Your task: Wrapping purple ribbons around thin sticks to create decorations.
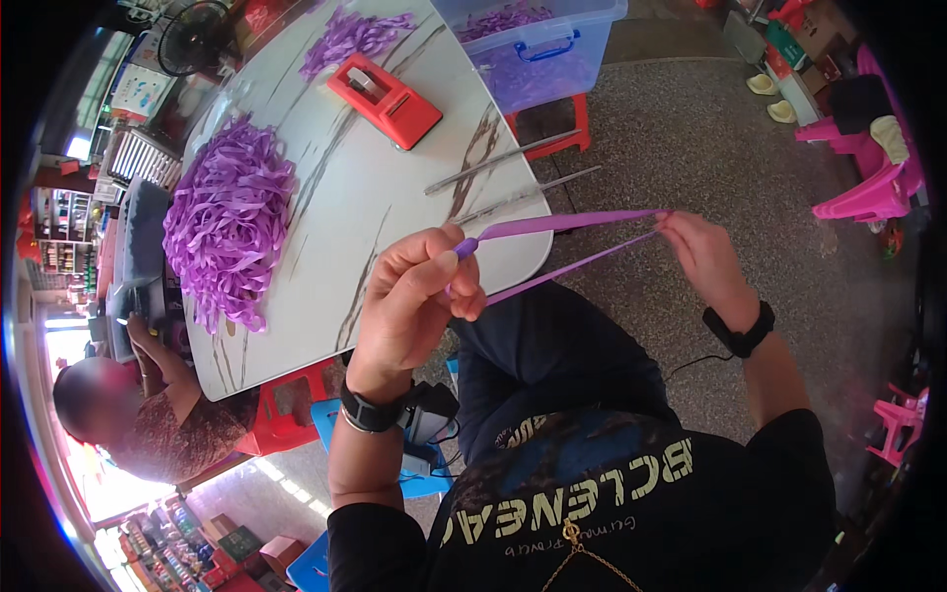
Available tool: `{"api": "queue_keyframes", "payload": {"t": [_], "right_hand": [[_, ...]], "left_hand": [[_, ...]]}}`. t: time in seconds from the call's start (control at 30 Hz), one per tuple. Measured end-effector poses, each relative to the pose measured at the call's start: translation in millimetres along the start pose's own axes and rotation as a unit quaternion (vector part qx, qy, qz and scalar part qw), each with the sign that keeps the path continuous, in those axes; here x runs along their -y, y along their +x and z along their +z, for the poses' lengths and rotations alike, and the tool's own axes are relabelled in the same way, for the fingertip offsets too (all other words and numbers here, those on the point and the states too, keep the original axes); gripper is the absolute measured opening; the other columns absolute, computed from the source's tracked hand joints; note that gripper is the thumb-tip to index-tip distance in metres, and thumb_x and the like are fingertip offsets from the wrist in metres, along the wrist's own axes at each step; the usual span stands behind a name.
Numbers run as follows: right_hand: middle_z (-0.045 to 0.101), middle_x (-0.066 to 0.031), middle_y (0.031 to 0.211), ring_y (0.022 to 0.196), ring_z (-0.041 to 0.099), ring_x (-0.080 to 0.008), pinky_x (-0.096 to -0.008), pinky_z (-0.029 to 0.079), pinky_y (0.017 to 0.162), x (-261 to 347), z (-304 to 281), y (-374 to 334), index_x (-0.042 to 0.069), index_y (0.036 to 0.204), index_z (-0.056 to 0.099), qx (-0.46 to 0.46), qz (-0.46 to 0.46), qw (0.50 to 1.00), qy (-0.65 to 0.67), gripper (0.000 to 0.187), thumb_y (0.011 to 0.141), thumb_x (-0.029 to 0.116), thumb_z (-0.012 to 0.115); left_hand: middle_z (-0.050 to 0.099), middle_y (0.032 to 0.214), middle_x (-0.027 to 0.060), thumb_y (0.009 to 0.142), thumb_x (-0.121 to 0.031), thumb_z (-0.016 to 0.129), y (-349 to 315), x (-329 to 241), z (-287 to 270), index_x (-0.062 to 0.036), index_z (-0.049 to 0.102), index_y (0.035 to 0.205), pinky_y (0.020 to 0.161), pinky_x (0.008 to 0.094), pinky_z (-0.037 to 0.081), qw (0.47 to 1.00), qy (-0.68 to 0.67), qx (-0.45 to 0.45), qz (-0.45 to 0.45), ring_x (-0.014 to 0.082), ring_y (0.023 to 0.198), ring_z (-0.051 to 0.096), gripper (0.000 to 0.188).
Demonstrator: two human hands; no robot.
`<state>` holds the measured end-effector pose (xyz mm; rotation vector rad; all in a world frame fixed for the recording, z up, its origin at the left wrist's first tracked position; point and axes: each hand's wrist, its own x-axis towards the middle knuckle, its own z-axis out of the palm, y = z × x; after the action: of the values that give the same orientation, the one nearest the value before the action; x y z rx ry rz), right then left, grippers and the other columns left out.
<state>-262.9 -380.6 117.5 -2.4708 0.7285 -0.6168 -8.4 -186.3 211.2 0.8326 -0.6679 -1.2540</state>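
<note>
A loop of purple ribbon (577,219) is stretched between my two hands, beyond the table's right edge. My left hand (419,291) is closed, its thumb and fingers pinching one end, where a small purple bundle shows at the fingertips. My right hand (698,255) pinches the other end, out to the right, pulling both strands nearly straight. On the table lie a big heap of purple ribbon strips (232,222) to the left and a smaller purple pile (355,41) at the far side. A red tape dispenser (387,102) stands near the smaller pile.
The white marble-patterned table (326,232) has thin metal rods (503,161) sticking out past its right edge. A clear plastic bin (538,59) with purple strips rests on a red stool (567,126). A person (163,414) sits at the left. Pink chairs (873,187) stand at the right.
</note>
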Motion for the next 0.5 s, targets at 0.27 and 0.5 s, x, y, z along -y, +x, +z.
{"api": "queue_keyframes", "payload": {"t": [0.27,0.5], "right_hand": [[0.061,-0.0124,0.096,0.085,0.060,-0.0282,-0.0339,0.050,0.071,7,-18,14,-0.001,0.090,0.059,-0.029,-0.072,0.996,-0.053,0.011,0.080,0.005,0.058],[0.062,-0.0104,0.096,0.087,0.060,-0.0266,-0.0333,0.049,0.071,16,-30,20,0.001,0.096,0.059,-0.075,-0.091,0.985,-0.127,0.017,0.080,0.005,0.059]], "left_hand": [[0.050,0.066,0.0022,0.087,-0.008,0.049,-11,0,-21,-0.0001,0.055,0.071,0.052,0.0215,0.039,0.990,0.093,-0.031,-0.100,0.0086,0.056,0.049,0.019],[0.052,0.062,-0.0020,0.087,-0.013,0.053,-14,-4,-25,-0.0017,0.058,0.073,0.051,0.0186,0.036,0.954,0.240,-0.018,-0.177,0.0046,0.055,0.045,0.019]]}}
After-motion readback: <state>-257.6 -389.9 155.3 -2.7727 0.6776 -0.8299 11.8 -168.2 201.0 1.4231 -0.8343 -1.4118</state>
